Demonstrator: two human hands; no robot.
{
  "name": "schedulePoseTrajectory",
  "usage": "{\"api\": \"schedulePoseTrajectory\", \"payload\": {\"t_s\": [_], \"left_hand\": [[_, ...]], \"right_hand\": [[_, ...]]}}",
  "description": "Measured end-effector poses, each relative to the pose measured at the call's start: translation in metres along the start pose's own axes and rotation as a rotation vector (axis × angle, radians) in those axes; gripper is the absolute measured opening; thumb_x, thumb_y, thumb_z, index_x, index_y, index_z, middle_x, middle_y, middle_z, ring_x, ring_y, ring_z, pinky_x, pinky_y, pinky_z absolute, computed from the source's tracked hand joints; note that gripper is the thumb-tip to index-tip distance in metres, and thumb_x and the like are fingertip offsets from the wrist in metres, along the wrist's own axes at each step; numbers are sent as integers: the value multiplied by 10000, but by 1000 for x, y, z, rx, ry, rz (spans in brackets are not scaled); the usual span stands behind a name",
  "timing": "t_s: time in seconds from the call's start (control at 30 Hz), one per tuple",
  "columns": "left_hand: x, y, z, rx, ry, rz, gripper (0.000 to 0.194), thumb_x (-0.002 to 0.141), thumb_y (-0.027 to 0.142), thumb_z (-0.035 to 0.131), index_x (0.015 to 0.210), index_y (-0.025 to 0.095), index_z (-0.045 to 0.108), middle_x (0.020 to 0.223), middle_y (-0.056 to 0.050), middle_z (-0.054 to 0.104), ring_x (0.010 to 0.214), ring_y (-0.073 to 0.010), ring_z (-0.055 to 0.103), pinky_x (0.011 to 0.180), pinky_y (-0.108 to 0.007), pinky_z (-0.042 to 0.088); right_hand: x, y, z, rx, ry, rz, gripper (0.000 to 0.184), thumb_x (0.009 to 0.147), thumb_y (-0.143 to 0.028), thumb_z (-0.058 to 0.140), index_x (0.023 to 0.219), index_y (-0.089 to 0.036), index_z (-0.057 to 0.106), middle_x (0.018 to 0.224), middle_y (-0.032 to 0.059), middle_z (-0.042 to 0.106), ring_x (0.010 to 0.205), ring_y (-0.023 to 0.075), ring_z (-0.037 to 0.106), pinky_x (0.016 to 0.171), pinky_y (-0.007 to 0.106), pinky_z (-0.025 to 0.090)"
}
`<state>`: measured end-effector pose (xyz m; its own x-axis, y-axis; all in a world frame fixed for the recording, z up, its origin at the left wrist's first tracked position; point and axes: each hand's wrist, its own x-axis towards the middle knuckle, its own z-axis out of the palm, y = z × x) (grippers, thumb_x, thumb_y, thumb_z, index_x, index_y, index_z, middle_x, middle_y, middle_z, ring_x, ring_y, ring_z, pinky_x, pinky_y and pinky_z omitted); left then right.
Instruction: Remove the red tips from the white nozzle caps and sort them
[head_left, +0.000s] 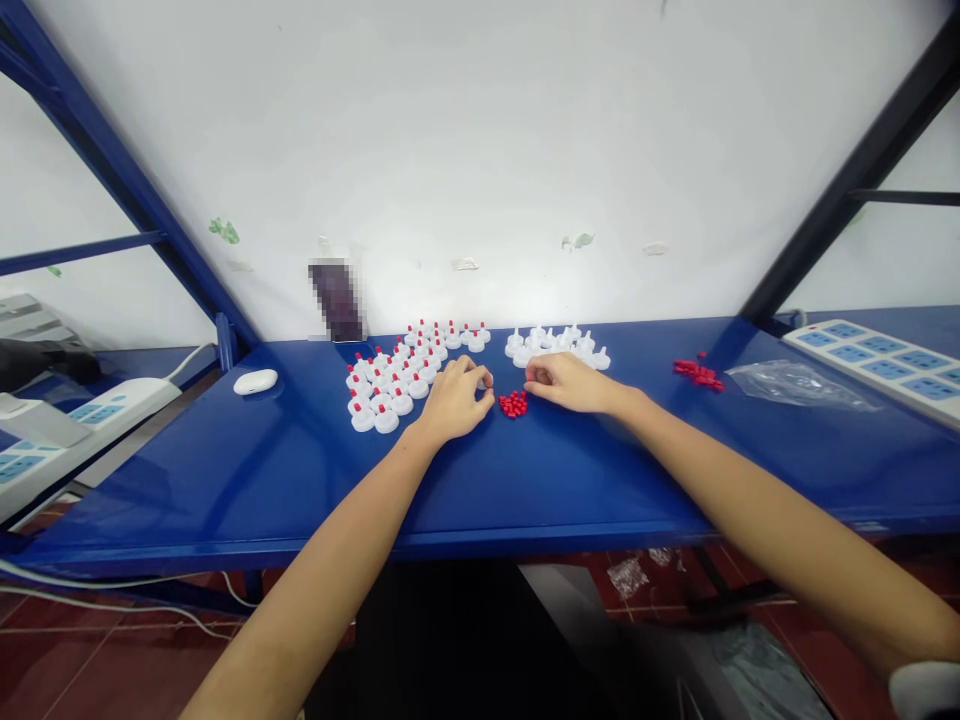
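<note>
My left hand [456,398] is just left of a small pile of red caps [514,404], thumb and index finger bent toward each other. Whatever lies between those fingertips is too small to make out. On the other side of the pile, my right hand [566,383] has its fingers curled in a pinch, and its fingertips hide what they hold, if anything. Many white nozzle lids with red tips [401,403] stand to the left of my left hand. Behind my right hand is a group of white nozzle lids without red tips [551,342].
More red caps [697,375] lie at the right, beside a clear plastic bag [799,385]. A white oval case [255,382] sits on the blue table [300,490] at the left. Power strips [892,365] flank both sides, and a white wall rises behind.
</note>
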<state>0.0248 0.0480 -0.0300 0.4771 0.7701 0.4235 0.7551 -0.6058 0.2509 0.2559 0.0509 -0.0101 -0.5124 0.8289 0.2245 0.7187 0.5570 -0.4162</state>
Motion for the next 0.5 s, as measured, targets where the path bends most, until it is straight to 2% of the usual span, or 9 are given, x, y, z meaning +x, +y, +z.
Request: {"api": "schedulePoseTrajectory", "payload": {"t_s": [0.17,0.3,0.37,0.5], "left_hand": [[-1,-1,-1,27,-93,39,287,896,279,475,1108,227,661,1247,-89,579,1129,-282,524,946,-455,460],[-2,-3,0,-14,-184,101,410,913,221,403,1274,278,589,1526,-60,401,1370,-300,365,1068,-529,376],[-2,-4,1,-17,-191,96,448,904,187,386,1299,281,574,1532,-72,377,1382,-299,352,1076,-541,362],[-2,-4,0,-12,-156,54,460,878,176,399,1297,253,574,1343,-97,502,1220,-277,476,1016,-481,415]], "right_hand": [[-1,1,-3,-5,-82,-4,139,795,-263,596,825,-152,673,678,6,597,604,130,518,606,254,367],[-3,-2,-4,41,-111,-37,182,768,-234,594,894,-152,696,741,12,622,622,127,536,617,254,392],[-3,-3,-5,32,-111,-47,200,741,-208,596,907,-153,694,760,14,622,637,129,538,627,255,397],[-3,-2,-5,31,-125,-41,218,710,-174,584,905,-155,680,751,6,612,623,125,529,616,252,396]]}}
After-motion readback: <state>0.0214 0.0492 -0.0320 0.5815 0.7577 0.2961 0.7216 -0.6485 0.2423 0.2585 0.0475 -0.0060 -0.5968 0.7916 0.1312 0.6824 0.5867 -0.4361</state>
